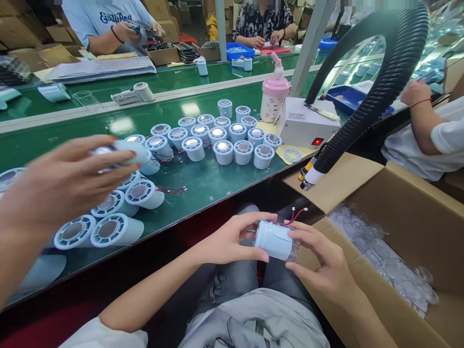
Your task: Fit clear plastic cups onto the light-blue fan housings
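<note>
Above my lap, a light blue cylindrical housing (274,240) lies on its side between my two hands. My left hand (239,239) is closed around its left end, thumb below and fingers above. At the other end, my right hand (319,256) grips it near a clear plastic piece (295,250), partly hidden by the fingers. Red and blue wires (295,216) with small white connectors stick up from the housing's top. On the green bench (195,186), several similar blue housings (194,149) stand or lie with round metallic discs in their ends.
From the left, a co-worker's hand (72,179) holds another blue housing. A black flexible hose (377,96) arches from the right, its nozzle above an open carton (384,319) of clear plastic parts. Behind it sit a white box (308,121) and pink cup (274,99).
</note>
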`<state>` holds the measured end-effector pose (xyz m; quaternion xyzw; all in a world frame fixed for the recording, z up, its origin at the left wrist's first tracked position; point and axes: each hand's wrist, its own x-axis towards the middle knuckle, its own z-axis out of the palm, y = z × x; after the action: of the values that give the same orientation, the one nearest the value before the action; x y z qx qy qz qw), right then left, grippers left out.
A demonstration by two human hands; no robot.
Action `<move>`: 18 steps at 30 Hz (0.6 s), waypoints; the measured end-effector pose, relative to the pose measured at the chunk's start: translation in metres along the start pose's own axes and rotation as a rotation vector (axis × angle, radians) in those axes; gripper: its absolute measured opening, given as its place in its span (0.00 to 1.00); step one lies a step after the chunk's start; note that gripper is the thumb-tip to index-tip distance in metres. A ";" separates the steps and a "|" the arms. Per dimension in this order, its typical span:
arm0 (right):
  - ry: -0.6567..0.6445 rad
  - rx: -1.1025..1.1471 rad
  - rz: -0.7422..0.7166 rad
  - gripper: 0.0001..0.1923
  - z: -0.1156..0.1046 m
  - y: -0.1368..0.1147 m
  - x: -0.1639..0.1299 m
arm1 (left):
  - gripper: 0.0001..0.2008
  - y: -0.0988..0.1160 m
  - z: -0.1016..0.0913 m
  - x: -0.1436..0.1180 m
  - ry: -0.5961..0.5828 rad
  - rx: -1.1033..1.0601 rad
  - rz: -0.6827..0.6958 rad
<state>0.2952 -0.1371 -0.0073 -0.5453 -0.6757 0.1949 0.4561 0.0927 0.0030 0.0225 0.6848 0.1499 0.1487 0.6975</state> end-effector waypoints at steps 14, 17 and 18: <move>-0.087 0.306 0.229 0.24 0.003 -0.020 0.004 | 0.40 0.000 -0.006 -0.013 -0.036 0.245 0.272; -0.110 0.393 0.323 0.23 0.003 -0.024 0.005 | 0.42 0.000 -0.006 -0.016 -0.032 0.282 0.287; -0.118 0.423 0.350 0.22 0.003 -0.026 0.005 | 0.42 0.000 -0.007 -0.017 -0.030 0.289 0.290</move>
<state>0.2787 -0.1401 0.0130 -0.5343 -0.5409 0.4389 0.4789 0.0741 0.0018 0.0224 0.7943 0.0594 0.2144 0.5653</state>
